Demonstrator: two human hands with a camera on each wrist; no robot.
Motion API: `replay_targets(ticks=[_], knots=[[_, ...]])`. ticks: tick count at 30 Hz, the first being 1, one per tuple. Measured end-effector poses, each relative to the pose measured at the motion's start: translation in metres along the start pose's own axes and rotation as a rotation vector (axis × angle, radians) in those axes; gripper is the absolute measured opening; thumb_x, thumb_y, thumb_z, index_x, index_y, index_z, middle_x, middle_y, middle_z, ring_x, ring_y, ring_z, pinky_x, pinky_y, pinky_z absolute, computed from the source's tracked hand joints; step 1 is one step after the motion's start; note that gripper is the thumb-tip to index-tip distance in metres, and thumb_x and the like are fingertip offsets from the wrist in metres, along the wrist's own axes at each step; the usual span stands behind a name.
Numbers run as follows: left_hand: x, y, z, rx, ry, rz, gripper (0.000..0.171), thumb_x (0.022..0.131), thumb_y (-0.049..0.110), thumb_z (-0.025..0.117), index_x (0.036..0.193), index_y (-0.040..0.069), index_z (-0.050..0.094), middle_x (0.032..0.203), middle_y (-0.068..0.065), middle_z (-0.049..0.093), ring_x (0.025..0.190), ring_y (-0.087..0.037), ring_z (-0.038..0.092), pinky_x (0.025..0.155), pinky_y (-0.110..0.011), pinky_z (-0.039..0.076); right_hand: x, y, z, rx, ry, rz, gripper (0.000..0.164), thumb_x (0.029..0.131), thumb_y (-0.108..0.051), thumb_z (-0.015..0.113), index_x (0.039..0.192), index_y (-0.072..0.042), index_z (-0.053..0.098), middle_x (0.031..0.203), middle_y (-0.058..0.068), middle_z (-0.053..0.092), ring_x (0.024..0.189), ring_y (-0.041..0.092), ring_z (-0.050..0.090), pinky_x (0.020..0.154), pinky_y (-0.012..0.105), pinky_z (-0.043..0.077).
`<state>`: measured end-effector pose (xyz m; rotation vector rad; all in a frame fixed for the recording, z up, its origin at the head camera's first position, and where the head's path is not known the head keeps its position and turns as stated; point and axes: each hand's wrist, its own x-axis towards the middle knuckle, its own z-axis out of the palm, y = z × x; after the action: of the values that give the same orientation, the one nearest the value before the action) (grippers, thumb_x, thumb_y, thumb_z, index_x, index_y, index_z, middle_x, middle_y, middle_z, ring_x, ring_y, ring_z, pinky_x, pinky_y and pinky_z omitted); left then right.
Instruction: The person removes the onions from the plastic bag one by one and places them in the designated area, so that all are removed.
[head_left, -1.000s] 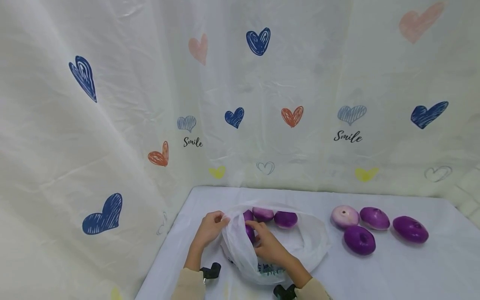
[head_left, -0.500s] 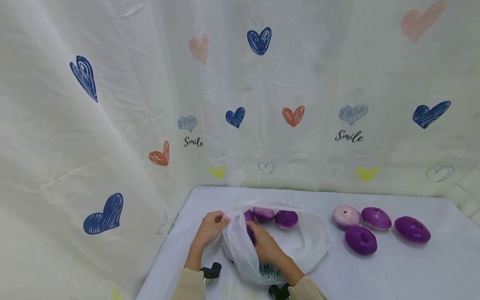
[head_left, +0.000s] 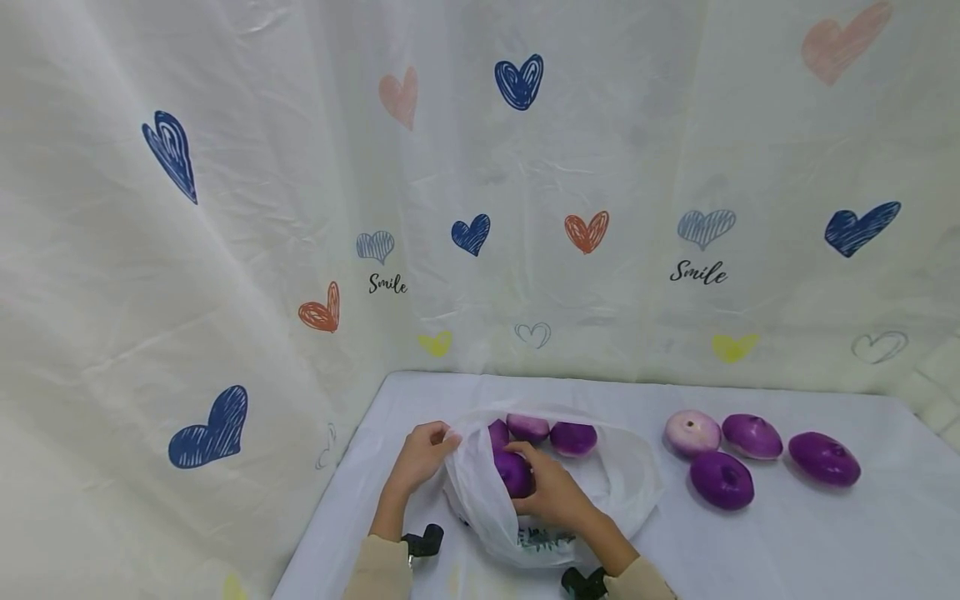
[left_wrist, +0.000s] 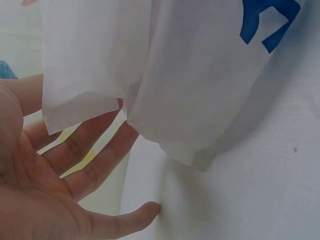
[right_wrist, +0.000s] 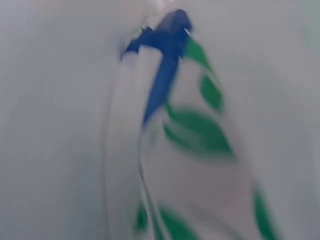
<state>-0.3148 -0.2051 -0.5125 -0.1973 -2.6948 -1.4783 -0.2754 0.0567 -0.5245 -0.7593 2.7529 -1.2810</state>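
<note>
In the head view a white plastic bag (head_left: pixel 480 517) lies with its mouth spread, several purple onions (head_left: pixel 573 439) inside. My left hand (head_left: pixel 422 454) pinches the left edge of the bag's mouth. In the left wrist view that hand (left_wrist: pixel 65 170) is beside the hanging plastic, its little finger stretched out. My right hand (head_left: pixel 555 492) reaches into the mouth and grips a purple onion (head_left: pixel 513 475), thumb below and fingers over the top. The right wrist view has only the blurred bag (right_wrist: pixel 195 175) with blue and green print; the hand is hidden there.
To the right on the white table (head_left: pixel 810 542) sit several more onions, among them a pale one (head_left: pixel 692 433), a dark purple one (head_left: pixel 722 481) and one farther right (head_left: pixel 825 459). A white curtain (head_left: pixel 637 167) printed with hearts hangs behind the table.
My right hand has drawn back to the right from deep at the bag's left side, bringing the onion into fuller view within the mouth. My left hand has stayed at the edge.
</note>
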Motion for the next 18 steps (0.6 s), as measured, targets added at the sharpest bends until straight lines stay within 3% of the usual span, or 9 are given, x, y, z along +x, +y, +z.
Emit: replay_targets(ticks=[8, 18], knots=[[-0.001, 0.001, 0.000, 0.002, -0.004, -0.014, 0.018, 0.098, 0.029, 0.069, 0.092, 0.011, 0.069, 0.086, -0.003, 0.066, 0.080, -0.018, 0.055, 0.071, -0.033, 0.045, -0.017, 0.003, -0.031, 0.034, -0.001, 0.019, 0.082, 0.074, -0.027, 0.092, 0.144, -0.013, 0.051, 0.116, 0.007, 0.066, 0.086, 0.018, 0.062, 0.071, 0.026, 0.052], [-0.002, 0.004, 0.000, -0.006, -0.003, -0.030, 0.019, 0.098, 0.029, 0.069, 0.094, 0.010, 0.069, 0.088, -0.004, 0.067, 0.081, -0.018, 0.056, 0.071, -0.032, 0.045, -0.041, 0.010, -0.065, 0.031, 0.037, 0.008, 0.083, 0.077, -0.035, 0.090, 0.146, -0.013, 0.050, 0.113, 0.005, 0.067, 0.089, 0.015, 0.063, 0.076, 0.031, 0.058]])
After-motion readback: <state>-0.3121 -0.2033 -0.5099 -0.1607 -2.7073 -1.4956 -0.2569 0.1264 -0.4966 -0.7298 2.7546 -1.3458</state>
